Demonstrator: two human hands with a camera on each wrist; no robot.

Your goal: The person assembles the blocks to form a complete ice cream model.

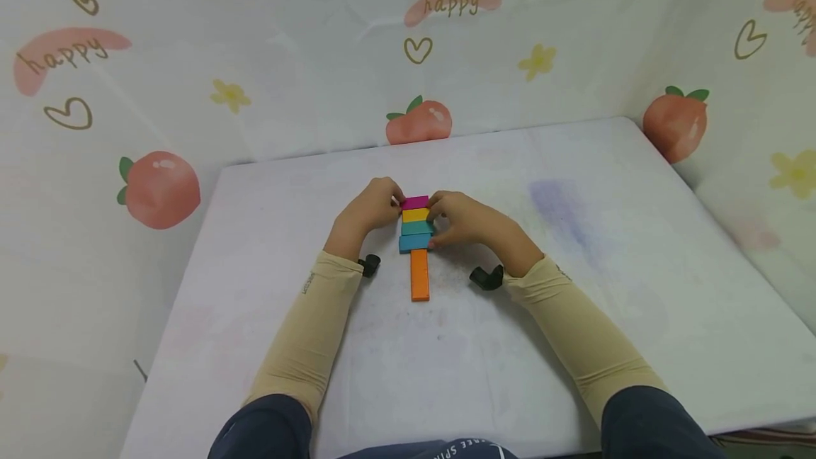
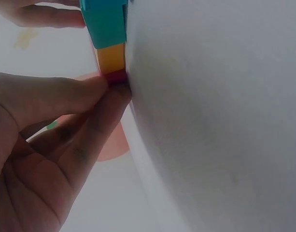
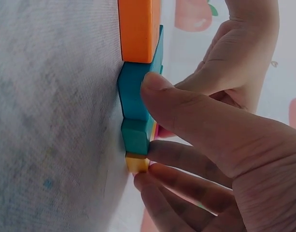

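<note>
Several flat coloured blocks lie in a column on the table in the head view. From the far end come a magenta block (image 1: 416,202), a yellow block (image 1: 416,215), a teal block (image 1: 417,228) and a blue block (image 1: 413,243), lying crosswise. An orange block (image 1: 420,276) runs lengthwise from the blue one towards the person. My left hand (image 1: 370,205) pinches the magenta block's left end between thumb and finger, as the left wrist view shows. Around the column's right side curls my right hand (image 1: 468,218), its thumb (image 3: 160,87) on the blue block and its fingertips by the yellow and magenta ends.
A white cloth covers the table (image 1: 255,317), with a faint purple stain (image 1: 564,214) on its right. Behind rises a white backdrop (image 1: 319,55) printed with peaches and hearts. Dark wrist devices (image 1: 487,278) sit under both forearms.
</note>
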